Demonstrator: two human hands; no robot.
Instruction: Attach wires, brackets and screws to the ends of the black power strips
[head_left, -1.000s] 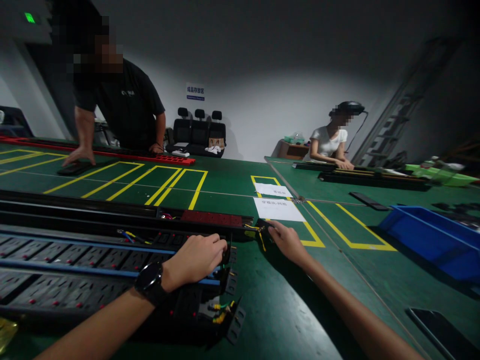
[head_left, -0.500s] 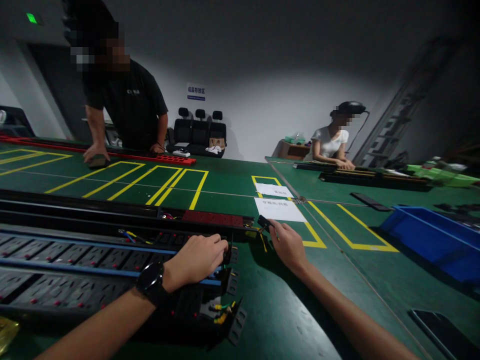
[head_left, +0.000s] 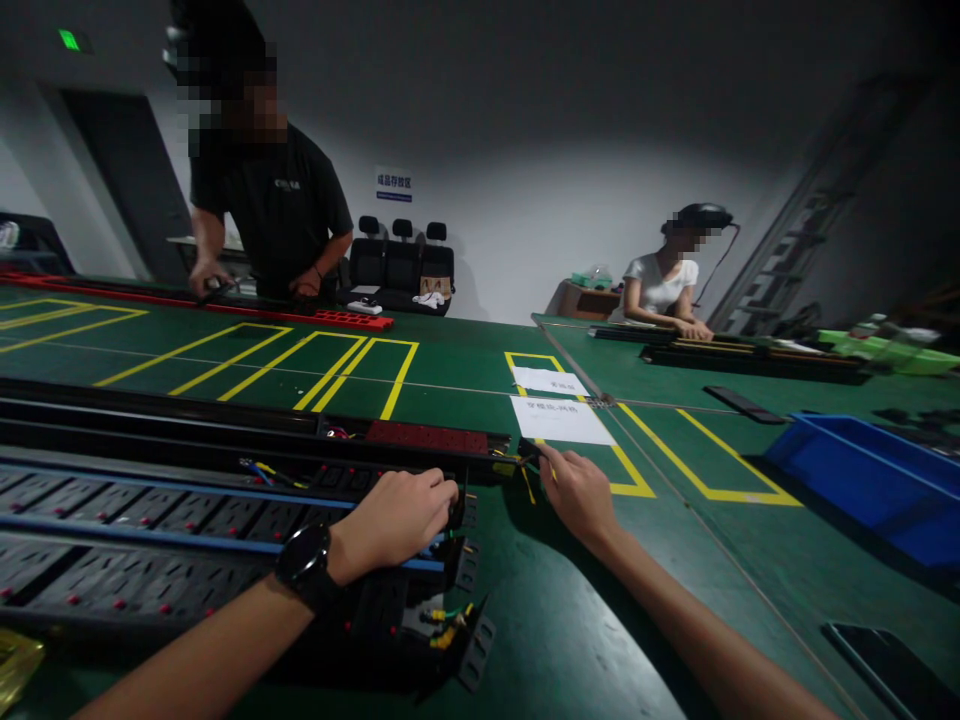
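Note:
My left hand, with a black watch on the wrist, is curled over the right end of a long black power strip and grips it. Beyond it my right hand pinches a small black end piece with yellow and green wires at the end of a farther black strip that carries a red socket module. Loose coloured wires stick out of the open end of the nearest strip.
Green table with yellow marked boxes and two white paper labels. A blue bin stands right. A person in black leans at the far left edge; another person in white works at the far right.
My right hand lifted the small end piece slightly and has brought it back down at the strip's end. The person in black drew back from the table and stepped right. My left hand stayed put.

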